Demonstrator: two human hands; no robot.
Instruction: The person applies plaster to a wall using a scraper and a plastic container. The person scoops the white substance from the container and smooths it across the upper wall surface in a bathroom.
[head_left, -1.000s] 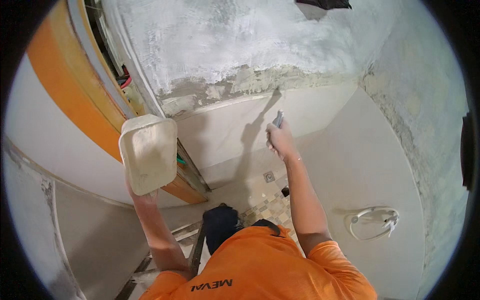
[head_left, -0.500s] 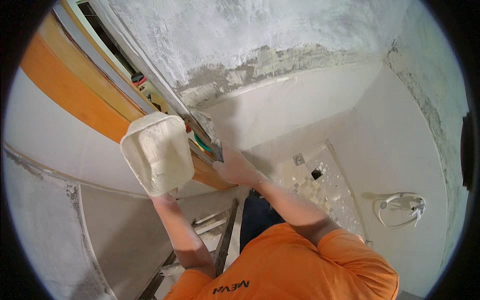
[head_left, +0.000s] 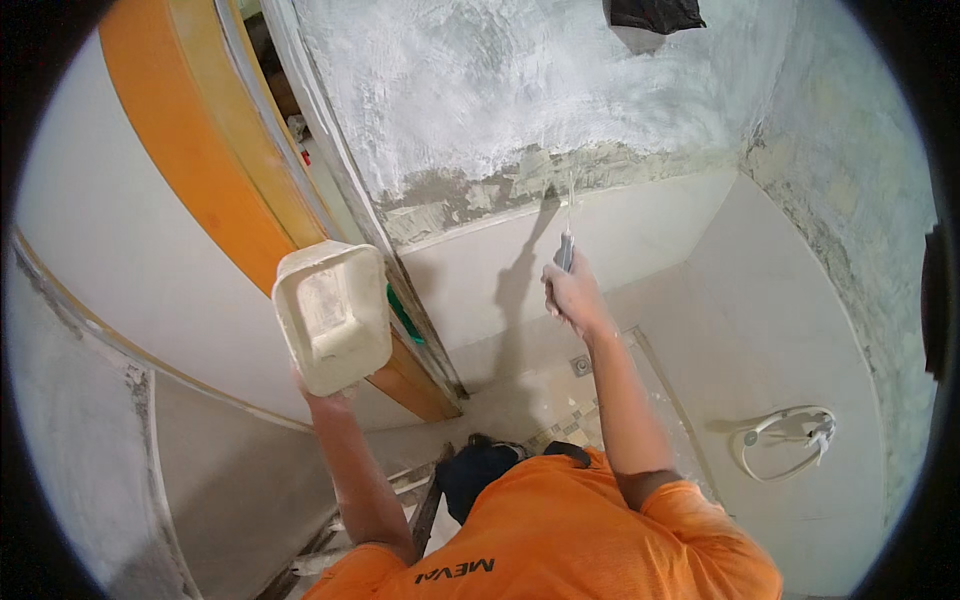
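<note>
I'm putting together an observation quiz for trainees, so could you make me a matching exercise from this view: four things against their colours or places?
Things:
1. Cream tub
2. Grey-handled tool
3. Shirt
4. Square drain

Colours or places:
A. Set in the floor
B. Gripped in the right hand
C. Orange
D. Held up by the left hand

Right pairs: 1-D, 2-B, 3-C, 4-A

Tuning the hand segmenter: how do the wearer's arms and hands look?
Short orange sleeves, part of an orange shirt with dark lettering; forearms bare. Right hand ungloved, apparently dusty. Left hand mostly hidden. No cables visible on either arm.
</note>
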